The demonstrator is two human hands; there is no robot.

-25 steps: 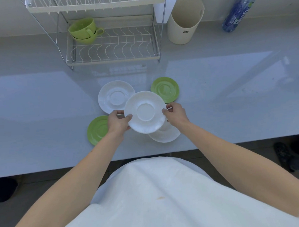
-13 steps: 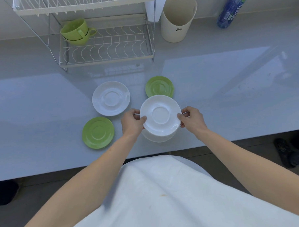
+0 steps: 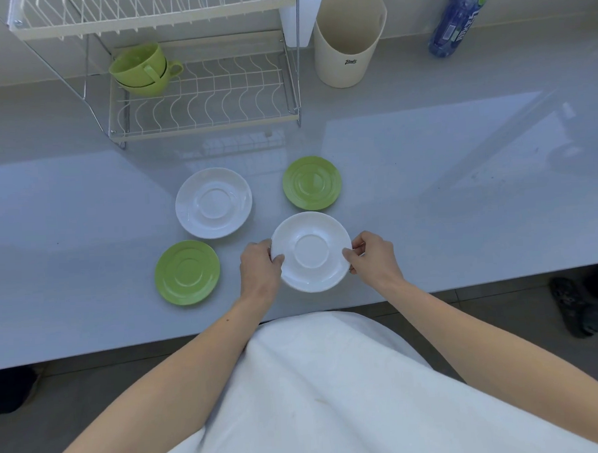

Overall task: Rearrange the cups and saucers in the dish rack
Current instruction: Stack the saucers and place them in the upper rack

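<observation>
I am holding the white saucer (image 3: 310, 251) by its rim with both hands, close to the near edge of the bench (image 3: 460, 185). My left hand (image 3: 258, 265) is pinching its left side and my right hand (image 3: 374, 257) its right side, thumbs on top. The saucer is lying flat, face up; I cannot tell whether it is resting on the bench or hanging just above it. What matters for the coming move is the dish rack (image 3: 202, 93), which is standing at the far edge, ahead of my hands and somewhat to the left, so my left hand is the nearer one. Its lower shelf is carrying two stacked green cups (image 3: 140, 69) at its left end, with bare wire slots running to the right. Being round, the saucer has no long axis, but I am judging it needs tipping onto its edge to enter a slot. Three more saucers are lying between me and the rack.
</observation>
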